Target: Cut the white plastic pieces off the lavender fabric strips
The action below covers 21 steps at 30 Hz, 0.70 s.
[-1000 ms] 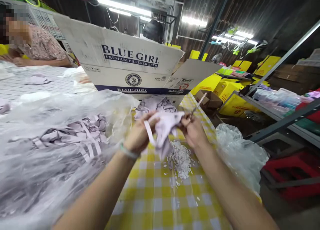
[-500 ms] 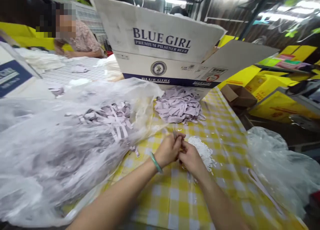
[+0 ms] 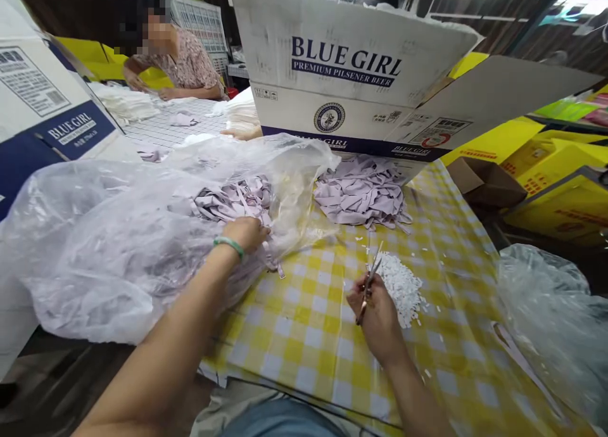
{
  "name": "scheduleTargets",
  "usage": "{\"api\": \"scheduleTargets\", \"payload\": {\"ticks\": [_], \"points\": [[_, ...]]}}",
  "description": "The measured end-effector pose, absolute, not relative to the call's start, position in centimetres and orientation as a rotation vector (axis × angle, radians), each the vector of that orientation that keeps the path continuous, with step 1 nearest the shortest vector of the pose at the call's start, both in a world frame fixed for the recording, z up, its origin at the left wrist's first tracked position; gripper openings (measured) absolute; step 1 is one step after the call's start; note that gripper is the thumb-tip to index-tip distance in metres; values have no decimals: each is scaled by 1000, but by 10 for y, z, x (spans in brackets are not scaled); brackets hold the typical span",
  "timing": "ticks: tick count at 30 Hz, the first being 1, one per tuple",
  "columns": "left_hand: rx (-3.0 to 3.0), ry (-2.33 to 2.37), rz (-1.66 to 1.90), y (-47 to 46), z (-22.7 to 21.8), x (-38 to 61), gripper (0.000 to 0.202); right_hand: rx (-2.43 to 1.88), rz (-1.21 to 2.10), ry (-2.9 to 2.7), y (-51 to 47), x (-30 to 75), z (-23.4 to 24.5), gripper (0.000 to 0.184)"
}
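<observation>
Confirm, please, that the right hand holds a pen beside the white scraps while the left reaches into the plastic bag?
Not quite: the head view shows the right hand holding scissors, not a pen, beside the white scraps; the left hand does reach into the plastic bag.

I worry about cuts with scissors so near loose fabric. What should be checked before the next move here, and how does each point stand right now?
1. Hold on the scissors: ok, the right hand is closed round the handles.
2. Blades together, tips pointing away from the body: ok, as far as the view shows.
3. The left hand is apart from the blades: ok, it lies on the lilac strips at the mouth of the plastic bag.
4. Left grip closed on one strip: cannot tell, the fingers are hidden.
5. The white clippings are apart from the strips: ok, they are heaped beside the right hand.
</observation>
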<state>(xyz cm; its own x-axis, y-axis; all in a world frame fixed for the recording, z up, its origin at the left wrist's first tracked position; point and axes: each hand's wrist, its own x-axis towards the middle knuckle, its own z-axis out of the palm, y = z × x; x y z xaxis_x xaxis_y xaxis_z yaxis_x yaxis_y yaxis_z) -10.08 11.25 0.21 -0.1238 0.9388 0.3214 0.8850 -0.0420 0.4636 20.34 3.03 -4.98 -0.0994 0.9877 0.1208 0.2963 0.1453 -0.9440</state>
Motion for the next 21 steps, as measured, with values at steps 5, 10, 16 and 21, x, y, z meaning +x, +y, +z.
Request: {"api": "scheduleTargets", "payload": {"ticks": [5,10,16,21], "points": [[2148,2221,887,60,-13,-44,26,-1325,1116,-1473,22,179,-39,32],[2542,1530,913,-16,-34,14,21,-1182,1518,-1194,17,170,-32,37],[2528,1192,824,-46,-63,29,25,-1299,1736,-1079,7,177,-40,39],[2059,1201,848,-28,-55,14,23,-1290,1630,-1196,1,189,-45,32]]}}
